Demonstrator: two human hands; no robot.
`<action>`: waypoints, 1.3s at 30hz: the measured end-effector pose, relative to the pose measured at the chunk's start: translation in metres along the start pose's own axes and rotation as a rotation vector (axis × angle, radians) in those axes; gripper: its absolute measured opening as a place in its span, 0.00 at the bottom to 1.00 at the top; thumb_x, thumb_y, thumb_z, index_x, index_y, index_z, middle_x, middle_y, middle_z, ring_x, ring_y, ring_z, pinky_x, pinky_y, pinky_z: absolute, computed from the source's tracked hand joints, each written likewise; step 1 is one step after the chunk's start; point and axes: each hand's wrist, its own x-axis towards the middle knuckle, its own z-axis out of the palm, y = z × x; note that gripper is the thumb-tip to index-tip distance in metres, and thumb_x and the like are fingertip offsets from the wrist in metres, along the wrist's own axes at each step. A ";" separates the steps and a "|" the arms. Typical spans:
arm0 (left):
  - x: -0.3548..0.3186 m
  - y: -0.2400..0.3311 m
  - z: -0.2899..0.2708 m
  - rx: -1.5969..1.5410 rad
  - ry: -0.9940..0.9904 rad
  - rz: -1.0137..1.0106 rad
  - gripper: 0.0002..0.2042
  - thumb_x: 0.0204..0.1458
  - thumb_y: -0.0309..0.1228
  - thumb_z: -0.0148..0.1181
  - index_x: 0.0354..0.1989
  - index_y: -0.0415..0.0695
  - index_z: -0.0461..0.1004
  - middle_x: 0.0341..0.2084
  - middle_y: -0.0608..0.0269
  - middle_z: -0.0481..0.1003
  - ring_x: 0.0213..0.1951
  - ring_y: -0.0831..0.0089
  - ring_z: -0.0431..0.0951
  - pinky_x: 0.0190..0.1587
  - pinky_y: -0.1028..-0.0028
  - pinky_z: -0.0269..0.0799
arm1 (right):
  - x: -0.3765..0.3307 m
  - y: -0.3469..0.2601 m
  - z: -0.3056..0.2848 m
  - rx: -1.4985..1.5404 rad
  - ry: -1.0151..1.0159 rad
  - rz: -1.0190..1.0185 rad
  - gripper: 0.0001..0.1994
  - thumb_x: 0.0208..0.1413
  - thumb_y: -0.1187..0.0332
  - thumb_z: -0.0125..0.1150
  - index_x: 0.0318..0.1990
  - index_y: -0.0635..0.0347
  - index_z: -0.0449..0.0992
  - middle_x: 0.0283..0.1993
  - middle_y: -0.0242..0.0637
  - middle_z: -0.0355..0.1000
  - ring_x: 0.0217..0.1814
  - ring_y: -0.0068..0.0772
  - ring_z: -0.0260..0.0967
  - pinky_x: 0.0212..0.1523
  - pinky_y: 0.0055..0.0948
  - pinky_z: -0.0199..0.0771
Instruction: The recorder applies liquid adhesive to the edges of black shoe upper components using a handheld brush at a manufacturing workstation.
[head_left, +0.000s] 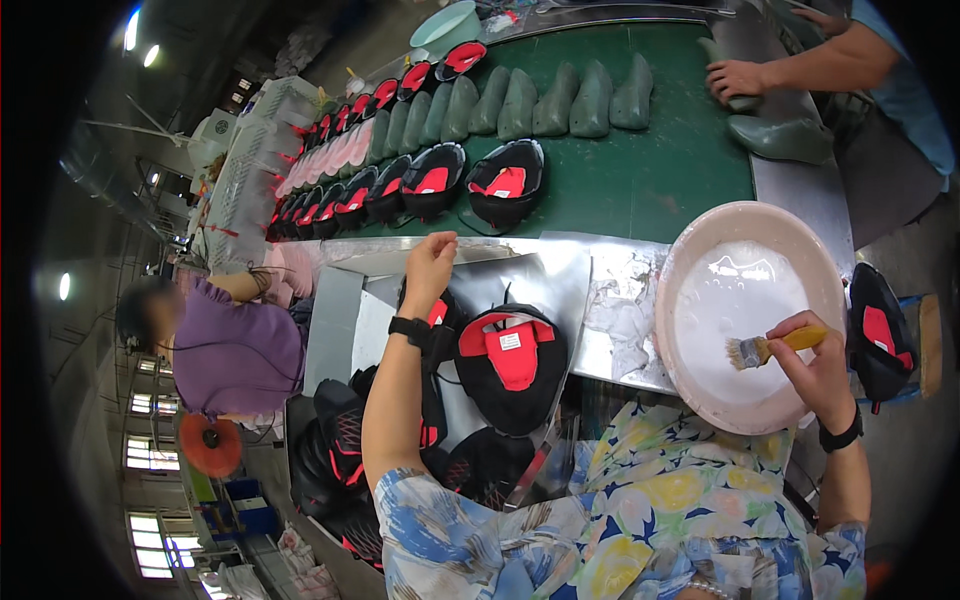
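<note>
My right hand (818, 372) grips a paintbrush (765, 348) by its yellow handle. Its pale bristles point left, over white liquid (715, 310) in a round pinkish basin (672, 345). My left hand (430, 268) is raised near the front edge of the green belt, fingers drawn together, and nothing shows in them. Below it, a black shoe upper (510, 385) with a red lining and a white label lies on a metal sheet (562, 290). More black and red uppers (340, 440) are heaped to the left, partly behind my left forearm.
Rows of dark green shoe lasts (555, 100), pink pieces (325, 160) and black uppers (508, 185) stand on the green belt (690, 130). At the far right a co-worker's hand (735, 80) touches a last. Another person in purple (235, 345) is at left. Beside the basin sits another upper (880, 330).
</note>
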 end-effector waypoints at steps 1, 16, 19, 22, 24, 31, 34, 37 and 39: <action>0.005 -0.002 0.007 0.008 0.019 0.001 0.10 0.59 0.25 0.58 0.46 0.37 0.79 0.37 0.54 0.83 0.40 0.68 0.83 0.44 0.71 0.76 | 0.000 0.000 0.002 0.002 -0.005 0.023 0.04 0.53 0.75 0.67 0.35 0.64 0.77 0.33 0.37 0.79 0.36 0.27 0.77 0.41 0.24 0.73; -0.075 0.023 0.011 0.796 -0.609 0.174 0.27 0.44 0.28 0.65 0.58 0.43 0.73 0.46 0.48 0.76 0.52 0.49 0.74 0.55 0.60 0.73 | 0.006 0.003 -0.001 0.018 -0.031 0.015 0.04 0.55 0.75 0.65 0.36 0.65 0.77 0.35 0.36 0.78 0.39 0.27 0.77 0.42 0.25 0.72; -0.091 0.047 -0.010 0.825 -0.295 0.345 0.17 0.43 0.26 0.63 0.45 0.38 0.78 0.38 0.47 0.74 0.47 0.48 0.74 0.50 0.58 0.74 | 0.000 -0.001 -0.004 -0.019 -0.036 -0.023 0.05 0.55 0.75 0.65 0.36 0.65 0.76 0.34 0.37 0.79 0.37 0.28 0.77 0.41 0.25 0.72; -0.097 0.119 -0.021 0.587 0.208 0.516 0.16 0.41 0.17 0.57 0.41 0.36 0.68 0.46 0.43 0.70 0.51 0.43 0.71 0.56 0.58 0.69 | -0.007 -0.004 -0.009 -0.041 -0.009 -0.058 0.05 0.55 0.74 0.66 0.36 0.65 0.76 0.33 0.37 0.79 0.36 0.28 0.77 0.41 0.25 0.73; -0.106 0.134 -0.015 0.436 0.381 0.673 0.17 0.39 0.14 0.57 0.42 0.36 0.68 0.52 0.39 0.68 0.56 0.40 0.69 0.60 0.57 0.67 | -0.009 -0.005 -0.010 -0.026 -0.021 -0.088 0.05 0.55 0.74 0.66 0.36 0.64 0.76 0.33 0.38 0.79 0.37 0.29 0.77 0.41 0.25 0.73; -0.207 0.078 0.041 0.498 -0.359 0.831 0.20 0.48 0.27 0.61 0.53 0.54 0.73 0.54 0.52 0.69 0.57 0.51 0.71 0.64 0.50 0.60 | -0.019 0.003 -0.011 0.015 -0.031 -0.103 0.05 0.56 0.73 0.65 0.36 0.64 0.76 0.34 0.38 0.79 0.37 0.29 0.77 0.42 0.26 0.73; -0.220 0.079 0.047 0.339 -0.578 0.641 0.19 0.51 0.29 0.62 0.53 0.50 0.72 0.51 0.52 0.71 0.56 0.52 0.71 0.63 0.50 0.61 | -0.024 0.008 -0.018 -0.022 -0.023 -0.091 0.04 0.56 0.74 0.65 0.36 0.63 0.76 0.35 0.37 0.79 0.37 0.29 0.77 0.42 0.25 0.73; -0.203 0.074 0.051 0.364 -0.565 0.489 0.19 0.50 0.29 0.64 0.52 0.45 0.71 0.49 0.52 0.72 0.54 0.52 0.72 0.63 0.51 0.62 | -0.025 0.007 -0.019 -0.030 -0.016 -0.098 0.05 0.56 0.74 0.65 0.36 0.64 0.76 0.35 0.38 0.78 0.38 0.29 0.77 0.43 0.25 0.73; -0.190 0.086 0.057 0.448 -0.303 0.545 0.21 0.46 0.27 0.69 0.50 0.44 0.71 0.50 0.52 0.72 0.52 0.53 0.73 0.60 0.56 0.66 | -0.026 0.005 -0.018 -0.024 -0.019 -0.091 0.05 0.56 0.73 0.65 0.36 0.64 0.76 0.35 0.38 0.78 0.38 0.29 0.77 0.43 0.25 0.73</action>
